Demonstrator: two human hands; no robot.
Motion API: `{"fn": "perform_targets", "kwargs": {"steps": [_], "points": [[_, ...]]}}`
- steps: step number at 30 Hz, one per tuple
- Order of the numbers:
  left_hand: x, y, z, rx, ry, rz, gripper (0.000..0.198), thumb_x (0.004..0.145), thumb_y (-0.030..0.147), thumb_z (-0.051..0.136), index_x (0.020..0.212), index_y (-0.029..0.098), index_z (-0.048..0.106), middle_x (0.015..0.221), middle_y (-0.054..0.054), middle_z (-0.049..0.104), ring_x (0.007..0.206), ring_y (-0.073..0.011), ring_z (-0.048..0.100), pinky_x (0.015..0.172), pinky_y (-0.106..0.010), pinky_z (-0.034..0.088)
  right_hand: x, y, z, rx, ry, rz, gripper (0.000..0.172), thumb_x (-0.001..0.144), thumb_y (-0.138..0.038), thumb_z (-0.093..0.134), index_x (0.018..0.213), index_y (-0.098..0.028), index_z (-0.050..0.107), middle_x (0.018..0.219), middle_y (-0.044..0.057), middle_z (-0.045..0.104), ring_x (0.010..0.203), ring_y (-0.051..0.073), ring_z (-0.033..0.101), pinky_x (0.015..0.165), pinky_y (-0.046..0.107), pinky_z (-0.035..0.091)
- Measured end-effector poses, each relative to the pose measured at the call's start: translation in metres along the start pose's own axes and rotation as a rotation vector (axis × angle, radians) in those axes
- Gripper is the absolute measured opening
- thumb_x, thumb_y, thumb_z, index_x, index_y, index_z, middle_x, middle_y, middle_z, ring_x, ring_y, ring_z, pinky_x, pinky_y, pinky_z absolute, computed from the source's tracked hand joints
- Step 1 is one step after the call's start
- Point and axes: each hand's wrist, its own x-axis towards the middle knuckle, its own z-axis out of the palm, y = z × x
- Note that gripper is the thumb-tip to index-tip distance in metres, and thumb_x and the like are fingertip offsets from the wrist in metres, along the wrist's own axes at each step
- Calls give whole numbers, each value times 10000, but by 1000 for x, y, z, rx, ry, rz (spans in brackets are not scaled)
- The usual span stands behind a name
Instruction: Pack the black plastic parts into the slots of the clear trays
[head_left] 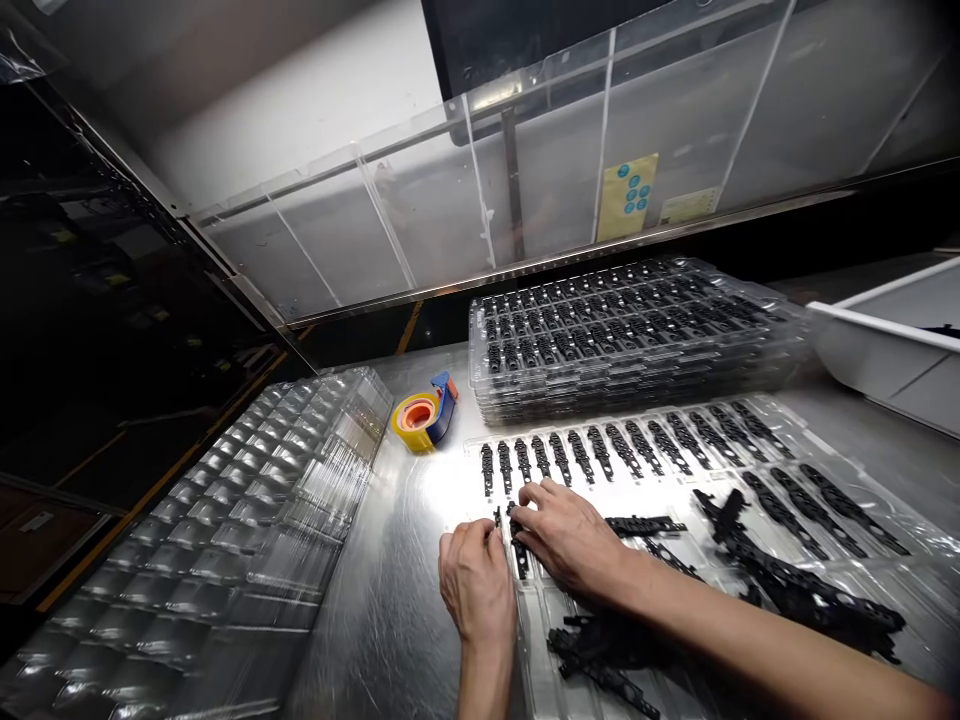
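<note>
The two hands work at the near left corner of a clear blister tray [541,612] lying flat on the steel desk [401,610], low in the middle of the frame. The left hand [476,585] has its fingertips pinched shut on a small black part [497,519], held just over the tray's left edge. The right hand [566,535] lies loosely spread on the tray, its fingers resting on another black part [519,556] just beside the first. Open desk is scarce: one bare strip runs left of the tray, between it and a stack of empty clear trays [225,540] that fills the lower left. At the head of that strip sits a yellow tape dispenser [424,412]. Along the tray's far edge a row of seated parts [622,450] fills the slots, and right behind it a stack of filled trays [600,400] closes off the back. To the right, a heap of loose black parts [795,590] covers much of the tray, and a smaller pile [600,650] lies under the right forearm. A white bin [870,345] stands at the right edge, and a clear acrylic screen [540,180] walls off the top.
</note>
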Motion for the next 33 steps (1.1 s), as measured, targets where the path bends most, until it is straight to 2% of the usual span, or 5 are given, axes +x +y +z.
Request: {"fn": "perform_targets", "kwargs": {"steps": [12,18,22,30,33], "points": [[13,11,-9,273,-45,-22,226,849,278,518,674,221,648,613,-52,630,582,-199,553,548,-293,240,-32,21,-29,91,34,-25,218,938,-226,466,945,-189,680,1038,100,608,904,218,534,783,382,479],[10,4,-3,299,-18,64,278,901,194,419,1010,192,674,948,-98,621,878,-232,556,697,-309,369,-80,59,-44,99,100,132,257,956,-273,445,1013,-181,678,1030,105,626,901,226,572,770,404,512],[7,0,-2,308,-72,122,332,930,247,394,1054,197,697,951,-101,587,882,-240,525,719,-325,395,-107,74,-49,103,148,186,252,953,-309,462,1020,-197,677,1047,100,630,909,232,578,750,398,515],[13,-12,-22,184,-398,224,415,882,152,390,1231,208,607,1009,-63,566,959,-187,552,850,-302,447,-119,79,-57,144,167,195,257,950,-335,470,1024,-223,689,1068,88,644,954,242,586,775,407,512],[16,-14,-25,180,-412,241,378,862,190,451,1203,210,613,986,-48,554,925,-175,577,823,-286,464,-117,81,-55,97,131,190,260,943,-318,475,1077,-224,677,1128,88,630,1014,261,563,817,431,496]]}}
